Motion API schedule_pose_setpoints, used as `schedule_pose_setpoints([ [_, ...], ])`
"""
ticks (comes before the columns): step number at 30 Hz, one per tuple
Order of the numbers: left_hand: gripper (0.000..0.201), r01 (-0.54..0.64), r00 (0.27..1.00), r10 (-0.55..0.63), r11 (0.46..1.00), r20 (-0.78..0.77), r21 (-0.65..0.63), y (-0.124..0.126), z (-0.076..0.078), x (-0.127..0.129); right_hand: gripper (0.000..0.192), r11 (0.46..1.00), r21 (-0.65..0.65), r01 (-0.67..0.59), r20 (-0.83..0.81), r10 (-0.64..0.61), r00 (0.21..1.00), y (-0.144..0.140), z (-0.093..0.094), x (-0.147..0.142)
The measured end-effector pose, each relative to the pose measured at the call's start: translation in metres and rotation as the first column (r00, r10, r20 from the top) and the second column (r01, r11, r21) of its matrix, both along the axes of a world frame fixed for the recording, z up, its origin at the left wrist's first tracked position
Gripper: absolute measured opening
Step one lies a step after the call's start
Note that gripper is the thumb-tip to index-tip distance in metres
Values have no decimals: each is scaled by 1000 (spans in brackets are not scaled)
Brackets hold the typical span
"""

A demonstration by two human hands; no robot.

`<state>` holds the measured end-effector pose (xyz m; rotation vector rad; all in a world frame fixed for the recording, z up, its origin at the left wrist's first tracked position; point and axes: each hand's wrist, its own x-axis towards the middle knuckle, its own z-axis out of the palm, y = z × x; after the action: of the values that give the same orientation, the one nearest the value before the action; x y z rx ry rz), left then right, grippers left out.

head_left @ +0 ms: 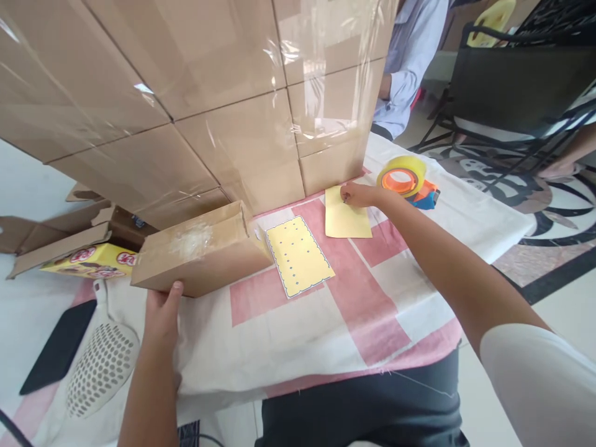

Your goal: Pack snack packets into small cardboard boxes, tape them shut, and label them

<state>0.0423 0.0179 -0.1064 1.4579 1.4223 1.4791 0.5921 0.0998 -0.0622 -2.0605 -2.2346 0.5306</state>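
At the lower left, my left hand (162, 310) grips the near lower edge of a closed cardboard box (205, 248), thumb on its side and the other fingers hidden. The box lies on the table with clear tape on its top. Over the upper part of a plain yellow sheet of paper (349, 223), my right hand (357, 194) is closed, its fingertips bunched at the paper. A small dark point shows by those fingertips; what it belongs to is hidden. Between the hands lies a yellow card (298, 256) with a scalloped blue border and small blue marks.
Stacked, taped cardboard boxes (242, 136) wall off the back. A tape dispenser (426, 195) with yellow tape sits at right. On the left are an open carton (60, 242), a white perforated skimmer (105, 360) and a black flat object (60, 347). Another person's sleeve (414, 62) shows behind.
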Motion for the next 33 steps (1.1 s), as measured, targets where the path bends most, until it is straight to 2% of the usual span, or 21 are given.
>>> schedule_pose_setpoints([
  [4, 73, -75, 990, 86, 993, 115, -90, 10, 6, -2, 23, 990, 111, 91, -74, -83, 994, -12, -17, 6],
  [6, 74, -75, 976, 90, 994, 196, -81, 12, 9, -4, 27, 980, 166, 114, -122, -94, 988, -17, -22, 8],
  [8, 74, -80, 966, 93, 995, 242, -60, 12, 11, -4, 32, 952, 283, 121, -186, -69, 980, -23, -23, 3],
  [10, 75, -85, 963, 94, 995, 253, -48, 12, 12, -2, 35, 899, 429, 88, -265, 33, 964, -28, -20, -19],
  [12, 73, -106, 960, 114, 993, 254, -46, 13, 11, 2, 33, 863, 505, -5, -375, 224, 900, -31, -14, -60],
  [13, 72, -116, 960, 123, 992, 251, -42, 12, 9, 4, 31, 865, 493, -93, -462, 350, 815, -32, -12, -86],
  [14, 70, -128, 961, 133, 991, 245, -35, 12, 8, 6, 28, 882, 454, -130, -587, 406, 701, -32, -11, -113],
  [16, 66, -145, 963, 146, 989, 225, -19, 12, 5, 9, 26, 917, 341, -207, -791, 399, 463, -32, -14, -166],
  [17, 65, -146, 966, 145, 989, 215, -13, 11, 3, 9, 23, 921, 316, -228, -845, 382, 374, -31, -16, -187],
  [20, 65, -132, 970, 130, 991, 203, -6, 11, 1, 9, 17, 948, 242, -208, -935, 285, 212, -31, -25, -225],
  [25, 62, -149, 977, 149, 989, 156, -11, 11, 4, 14, 22, 967, 187, -172, -976, 204, 83, -35, -34, -233],
  [29, 59, -170, 974, 171, 985, 149, -19, 12, 8, 20, 17, 968, 186, -169, -973, 205, 103, -43, -37, -238],
  [33, 54, -160, 979, 161, 987, 127, -20, 10, 10, 21, 18, 979, 188, -76, -974, 196, 115, -49, -37, -243],
])
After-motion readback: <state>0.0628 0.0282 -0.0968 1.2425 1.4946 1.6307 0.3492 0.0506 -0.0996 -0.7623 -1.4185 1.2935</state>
